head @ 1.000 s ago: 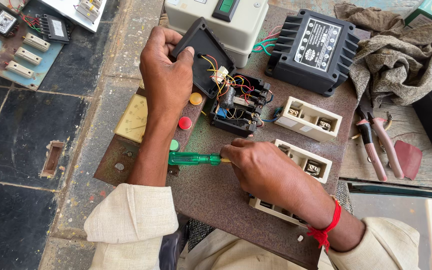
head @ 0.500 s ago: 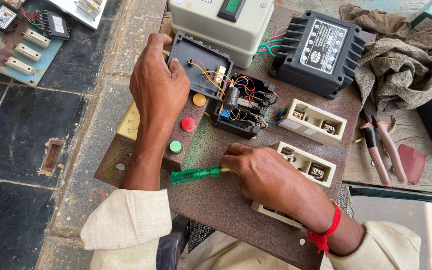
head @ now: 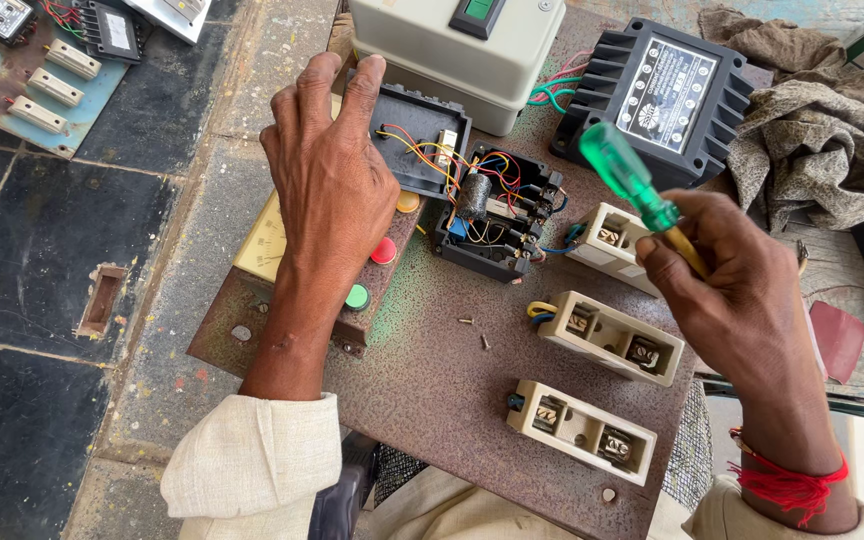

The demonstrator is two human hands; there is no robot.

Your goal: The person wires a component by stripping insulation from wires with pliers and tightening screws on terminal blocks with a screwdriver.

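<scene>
- From the head camera we see our left hand spread flat, fingers open and holding nothing, its fingertips on the edge of a black plastic cover that leans against a grey starter box with a green button on top
- Our palm hides part of the yellowish meter face and part of the row of push buttons; only an orange, a red and a green button peek out beside it
- Our right hand is raised off the panel and closed around a screwdriver with a clear green handle; the handle points up and left, and the shaft is buried in the fingers, so we cannot see the tip
- Between the two hands sits an open black contactor with red, yellow and blue wires; which terminals they join is too tangled to tell
- Three cream fuse holders are mounted on the rusty brown metal panel, the top one partly behind our right hand
- Two small loose screws lie on the panel near the contactor
- A black finned unit stands at the far edge, with a crumpled grey-brown cloth to its right, cut off by the frame
- A red thread band circles our right wrist
</scene>
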